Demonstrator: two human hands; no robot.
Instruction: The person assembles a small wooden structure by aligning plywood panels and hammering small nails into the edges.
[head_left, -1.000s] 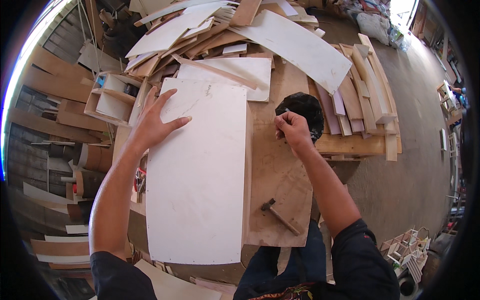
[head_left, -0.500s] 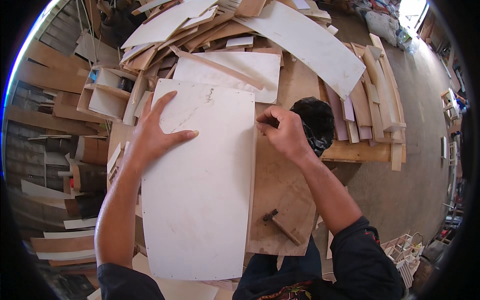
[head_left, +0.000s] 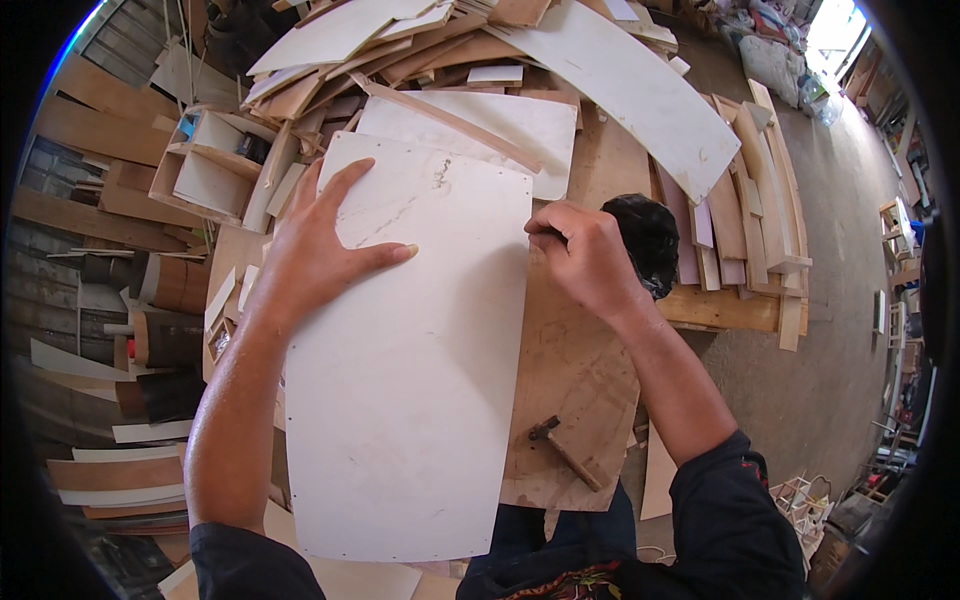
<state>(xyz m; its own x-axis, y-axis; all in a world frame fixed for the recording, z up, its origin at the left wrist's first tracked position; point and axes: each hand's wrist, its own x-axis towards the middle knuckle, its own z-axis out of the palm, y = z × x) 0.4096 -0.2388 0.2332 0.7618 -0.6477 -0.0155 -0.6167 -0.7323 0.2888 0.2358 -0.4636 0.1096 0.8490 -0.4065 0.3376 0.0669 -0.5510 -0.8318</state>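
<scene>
A large white panel (head_left: 405,390) with small nail or screw marks along its edges lies lengthwise in front of me. My left hand (head_left: 318,250) rests on its upper left part, thumb and fingers spread wide. At the panel's upper right edge is my right hand (head_left: 585,250), its thumb and fingers pinched together. Whatever those fingertips hold, if anything, is too small to make out. A hammer (head_left: 565,453) with a wooden handle lies on the brown board (head_left: 570,370) to the right of the panel.
A black plastic bag (head_left: 645,245) stands just beyond my right hand. Scrap boards (head_left: 420,50) are heaped at the far side, with a curved white sheet (head_left: 640,95) jutting right. A wooden box with compartments (head_left: 215,170) sits at far left; wood strips (head_left: 735,190) lie at right.
The panel's far end has swung slightly right in view, and both hands have shifted with it. The right hand stays pinched at its edge. The hammer lies as before.
</scene>
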